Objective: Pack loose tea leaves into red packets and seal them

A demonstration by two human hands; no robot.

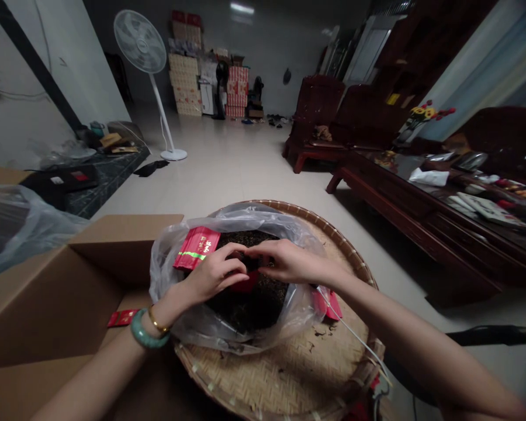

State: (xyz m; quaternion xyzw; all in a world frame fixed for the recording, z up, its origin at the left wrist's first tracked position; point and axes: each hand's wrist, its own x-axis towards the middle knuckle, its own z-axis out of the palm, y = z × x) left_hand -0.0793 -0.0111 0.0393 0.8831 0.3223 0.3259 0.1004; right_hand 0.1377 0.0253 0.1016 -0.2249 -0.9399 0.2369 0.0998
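Observation:
Over the open mouth of a clear plastic bag (pixel 298 318), my left hand (pixel 214 270) and my right hand (pixel 287 261) meet with curled fingers. Dark, dry tea leaves (pixel 249 313) fill the bag. A small red packet (pixel 245 284) shows just under my left thumb, and my left fingers close about its upper part. My right fingertips pinch at a dark spot beside it; what they hold is hidden. On the bag's left rim lies a stack of red packets (pixel 199 247) with a green band. The bag rests on a round woven bamboo tray (pixel 263 380).
An open cardboard box (pixel 30 310) stands at the left, with a red packet (pixel 123 317) inside. More red packets (pixel 331 305) and a white cord (pixel 355 333) lie on the tray's right. Farther off are a standing fan (pixel 162 111) and a dark wooden table (pixel 390 199).

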